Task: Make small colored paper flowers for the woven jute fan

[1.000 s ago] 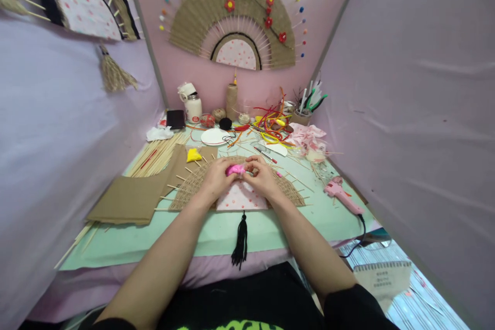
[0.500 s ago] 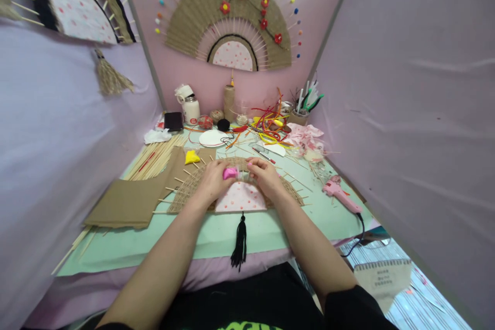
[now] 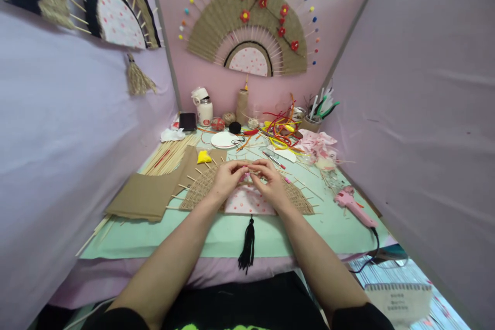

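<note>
Above the middle of a woven fan (image 3: 197, 191), both hands meet fingertip to fingertip. My left hand (image 3: 227, 181) is closed in a pinch on a small bright pink packet, apparently of modelling clay (image 3: 246, 176), mostly hidden by the fingers. My right hand (image 3: 269, 181) has its fingers curled and pinched at the same packet from the other side. Below them lies the fan's white half-round centre with pink dots (image 3: 249, 201). A black tassel (image 3: 246, 247) hangs from it over the table's front edge. Thin sticks poke out along the fan's rim.
Brown cardboard (image 3: 141, 196) and bundled sticks (image 3: 164, 157) lie left, with a yellow packet (image 3: 204, 157) behind the fan. A pink glue gun (image 3: 356, 206) with a cord rests right. Yarn, a white bottle (image 3: 204, 111) and pink cloth (image 3: 315, 142) line the back.
My hands have come together, and my right fingers have moved onto the pink packet, which is now mostly covered. The whole view has shifted, so the scene sits further right.
</note>
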Action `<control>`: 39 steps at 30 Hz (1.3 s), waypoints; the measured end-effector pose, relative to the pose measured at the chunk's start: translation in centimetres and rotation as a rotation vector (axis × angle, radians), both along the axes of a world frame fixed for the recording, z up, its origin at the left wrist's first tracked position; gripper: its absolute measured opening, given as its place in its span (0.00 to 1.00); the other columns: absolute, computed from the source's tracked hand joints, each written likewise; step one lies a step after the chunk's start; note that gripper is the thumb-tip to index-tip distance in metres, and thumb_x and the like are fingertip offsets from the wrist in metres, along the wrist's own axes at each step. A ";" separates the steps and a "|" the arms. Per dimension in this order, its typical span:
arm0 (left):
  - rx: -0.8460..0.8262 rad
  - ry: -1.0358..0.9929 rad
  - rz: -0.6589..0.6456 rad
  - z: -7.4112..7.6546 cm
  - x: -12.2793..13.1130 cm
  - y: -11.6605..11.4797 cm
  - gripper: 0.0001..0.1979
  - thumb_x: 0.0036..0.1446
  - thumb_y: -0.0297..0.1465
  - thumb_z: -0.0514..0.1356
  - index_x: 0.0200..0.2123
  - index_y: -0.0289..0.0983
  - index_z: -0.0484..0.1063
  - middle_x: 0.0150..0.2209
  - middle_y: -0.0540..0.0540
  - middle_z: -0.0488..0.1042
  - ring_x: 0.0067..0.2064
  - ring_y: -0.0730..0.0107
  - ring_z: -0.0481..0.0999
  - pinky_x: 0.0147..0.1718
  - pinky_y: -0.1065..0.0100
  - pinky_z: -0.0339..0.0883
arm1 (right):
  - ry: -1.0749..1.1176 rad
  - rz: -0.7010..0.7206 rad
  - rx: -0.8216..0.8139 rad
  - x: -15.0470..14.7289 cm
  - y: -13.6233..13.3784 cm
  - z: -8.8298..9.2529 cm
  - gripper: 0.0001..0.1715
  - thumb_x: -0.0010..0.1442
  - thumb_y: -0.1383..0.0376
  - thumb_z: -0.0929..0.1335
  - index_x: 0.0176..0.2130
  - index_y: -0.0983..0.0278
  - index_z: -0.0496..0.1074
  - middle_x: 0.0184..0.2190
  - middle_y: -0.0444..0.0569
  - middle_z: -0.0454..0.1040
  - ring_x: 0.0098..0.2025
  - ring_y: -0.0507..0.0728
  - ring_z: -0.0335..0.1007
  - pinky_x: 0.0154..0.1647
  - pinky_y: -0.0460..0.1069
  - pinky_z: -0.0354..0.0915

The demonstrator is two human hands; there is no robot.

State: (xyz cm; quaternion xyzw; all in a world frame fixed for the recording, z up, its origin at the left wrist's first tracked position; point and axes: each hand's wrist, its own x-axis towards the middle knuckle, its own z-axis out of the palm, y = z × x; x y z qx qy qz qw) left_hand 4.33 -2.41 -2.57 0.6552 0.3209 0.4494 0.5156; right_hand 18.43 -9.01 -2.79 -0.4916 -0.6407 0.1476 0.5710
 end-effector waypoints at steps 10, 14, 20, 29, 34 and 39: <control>-0.048 -0.015 0.020 1.2 -0.4 -0.3 0.13 0.48 0.39 0.64 0.22 0.34 0.71 0.19 0.53 0.67 0.23 0.77 0.63 0.24 0.73 0.57 | 0.023 -0.046 -0.024 0.3 0.0 -0.1 0.08 0.58 0.66 0.66 0.37 0.60 0.76 0.39 0.49 0.72 0.40 0.54 0.70 0.36 0.48 0.68; -0.189 -0.122 -0.015 1.0 -0.4 0.2 0.15 0.48 0.41 0.64 0.30 0.34 0.76 0.25 0.49 0.74 0.26 0.74 0.69 0.29 0.70 0.63 | -0.014 -0.056 -0.039 -0.1 -0.1 0.2 0.09 0.58 0.67 0.65 0.36 0.60 0.76 0.37 0.49 0.74 0.40 0.54 0.70 0.36 0.49 0.66; -0.255 -0.291 0.016 0.7 -0.6 1.0 0.17 0.37 0.32 0.72 0.32 0.34 0.75 0.31 0.48 0.77 0.35 0.73 0.74 0.38 0.70 0.67 | 0.005 -0.041 -0.029 -1.9 0.4 2.4 0.10 0.58 0.66 0.64 0.36 0.61 0.76 0.36 0.49 0.74 0.36 0.53 0.69 0.34 0.48 0.66; -0.591 -0.580 -0.033 1.8 -0.9 1.0 0.06 0.53 0.21 0.60 0.35 0.32 0.74 0.27 0.49 0.74 0.26 0.84 0.70 0.26 0.81 0.64 | 0.076 -0.074 0.044 -2.9 2.7 3.2 0.09 0.58 0.65 0.64 0.34 0.62 0.74 0.36 0.49 0.72 0.37 0.53 0.69 0.33 0.47 0.65; -0.837 -0.735 -0.007 2.2 -1.3 1.5 0.11 0.55 0.18 0.52 0.34 0.29 0.75 0.31 0.43 0.75 0.33 0.77 0.75 0.33 0.78 0.71 | 0.077 -0.110 -0.007 -2.5 2.7 1.1 0.08 0.59 0.65 0.64 0.37 0.62 0.73 0.35 0.48 0.72 0.35 0.53 0.68 0.33 0.48 0.65; -0.921 -0.814 -0.064 2.1 -1.5 1.6 0.12 0.62 0.25 0.52 0.35 0.29 0.75 0.29 0.44 0.72 0.28 0.80 0.72 0.26 0.81 0.68 | -0.019 -0.064 0.040 -3.1 2.4 0.6 0.09 0.59 0.66 0.63 0.38 0.61 0.73 0.34 0.48 0.72 0.33 0.54 0.67 0.33 0.49 0.65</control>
